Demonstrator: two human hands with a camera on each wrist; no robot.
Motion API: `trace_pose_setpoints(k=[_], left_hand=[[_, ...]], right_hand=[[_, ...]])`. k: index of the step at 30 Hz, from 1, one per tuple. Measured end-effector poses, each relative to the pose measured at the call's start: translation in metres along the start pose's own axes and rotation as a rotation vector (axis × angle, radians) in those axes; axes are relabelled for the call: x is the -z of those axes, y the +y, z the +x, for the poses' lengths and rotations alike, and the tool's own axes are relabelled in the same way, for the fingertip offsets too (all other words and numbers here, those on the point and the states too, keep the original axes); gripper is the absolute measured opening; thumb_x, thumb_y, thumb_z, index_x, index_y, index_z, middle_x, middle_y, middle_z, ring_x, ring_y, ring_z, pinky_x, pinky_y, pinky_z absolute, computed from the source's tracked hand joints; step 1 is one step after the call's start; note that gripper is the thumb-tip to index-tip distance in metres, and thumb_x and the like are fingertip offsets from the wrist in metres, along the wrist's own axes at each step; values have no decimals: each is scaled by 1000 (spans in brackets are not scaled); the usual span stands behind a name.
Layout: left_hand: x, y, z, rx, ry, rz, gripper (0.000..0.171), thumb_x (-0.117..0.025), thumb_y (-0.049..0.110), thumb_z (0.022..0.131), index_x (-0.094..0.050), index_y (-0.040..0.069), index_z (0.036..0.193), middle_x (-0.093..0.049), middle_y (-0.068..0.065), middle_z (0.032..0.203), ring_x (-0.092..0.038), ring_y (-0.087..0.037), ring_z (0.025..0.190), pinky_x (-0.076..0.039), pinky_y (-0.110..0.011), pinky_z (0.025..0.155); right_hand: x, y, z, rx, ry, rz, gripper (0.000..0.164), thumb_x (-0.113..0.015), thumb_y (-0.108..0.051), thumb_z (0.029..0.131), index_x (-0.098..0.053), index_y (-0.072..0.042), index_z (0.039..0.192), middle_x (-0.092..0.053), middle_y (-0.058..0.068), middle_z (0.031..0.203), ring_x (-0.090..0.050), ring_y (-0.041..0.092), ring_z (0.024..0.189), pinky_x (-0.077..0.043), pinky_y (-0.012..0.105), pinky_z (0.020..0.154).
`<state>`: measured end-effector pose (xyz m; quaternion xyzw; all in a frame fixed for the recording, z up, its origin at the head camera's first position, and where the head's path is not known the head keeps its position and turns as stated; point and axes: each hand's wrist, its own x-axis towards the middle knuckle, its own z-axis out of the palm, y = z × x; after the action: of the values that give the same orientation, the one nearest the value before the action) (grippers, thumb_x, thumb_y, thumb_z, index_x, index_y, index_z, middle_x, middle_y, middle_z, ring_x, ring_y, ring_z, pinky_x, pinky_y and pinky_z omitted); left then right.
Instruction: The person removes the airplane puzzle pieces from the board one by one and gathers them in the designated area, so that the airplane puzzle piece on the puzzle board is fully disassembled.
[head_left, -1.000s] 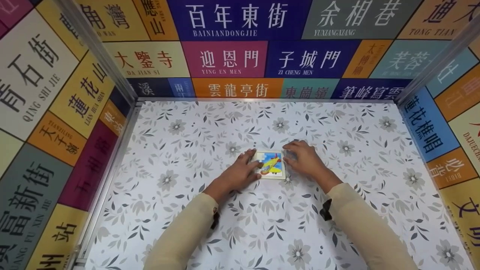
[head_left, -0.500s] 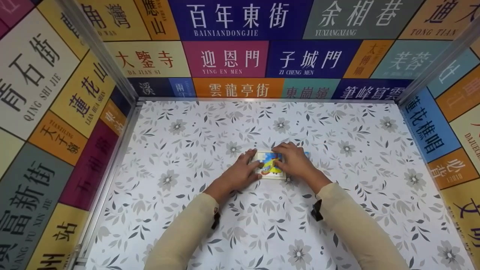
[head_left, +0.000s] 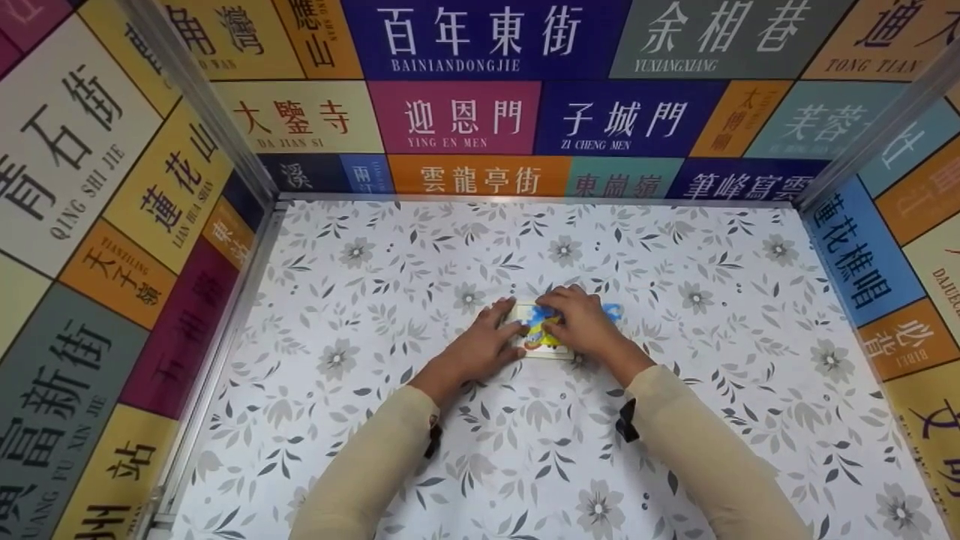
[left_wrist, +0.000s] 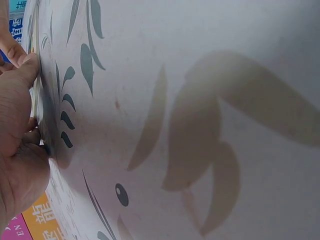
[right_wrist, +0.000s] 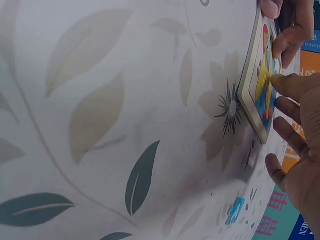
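Observation:
A small jigsaw puzzle (head_left: 551, 352) of a yellow airplane on blue sky lies flat in a pale frame on the table. My left hand (head_left: 484, 345) grips the frame's left side, with one fingertip on the picture. Over the right part of the picture is my right hand (head_left: 581, 319), which hides some of it. In the right wrist view, the right thumb (right_wrist: 285, 85) touches the picture, and the other fingers are loosely spread at the frame's far side. A loose blue puzzle piece (right_wrist: 235, 211) rests on the table to the right of the frame.
The table (head_left: 450, 465) wears a white cloth with grey flowers and leaves. Panels with large Chinese signs (head_left: 465, 120) stand along the back and both sides, with metal rails (head_left: 247, 150) at the corners.
My right hand has moved left from beside the frame onto the picture, and the loose blue piece now shows to its right. My left hand keeps its hold on the frame.

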<state>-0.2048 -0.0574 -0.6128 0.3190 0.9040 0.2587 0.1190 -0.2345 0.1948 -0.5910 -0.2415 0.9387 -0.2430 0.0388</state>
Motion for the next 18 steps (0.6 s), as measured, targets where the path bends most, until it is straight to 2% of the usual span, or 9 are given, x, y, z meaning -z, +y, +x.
trace_pose_setpoints(k=[9,18], left_hand=[[1,1,0,15,-12,2,51,-58,40,115,-59,14,159,-21,-22,183,-23,-44,171,-26,-56,139],[2,2,0,-12,1,-1,51,-60,37,115,-59,11,159,-23,-27,181,-28,-49,167,-27,-60,138]], right_hand=[[-1,-3,3,-10,-31,-6,40,-79,-14,101,-74,-7,141,-71,18,138,-61,42,128,-50,72,102],[-3,-4,5,8,-30,31,37,-74,-4,102,-74,-3,138,-69,19,130,-65,42,120,-56,60,106]])
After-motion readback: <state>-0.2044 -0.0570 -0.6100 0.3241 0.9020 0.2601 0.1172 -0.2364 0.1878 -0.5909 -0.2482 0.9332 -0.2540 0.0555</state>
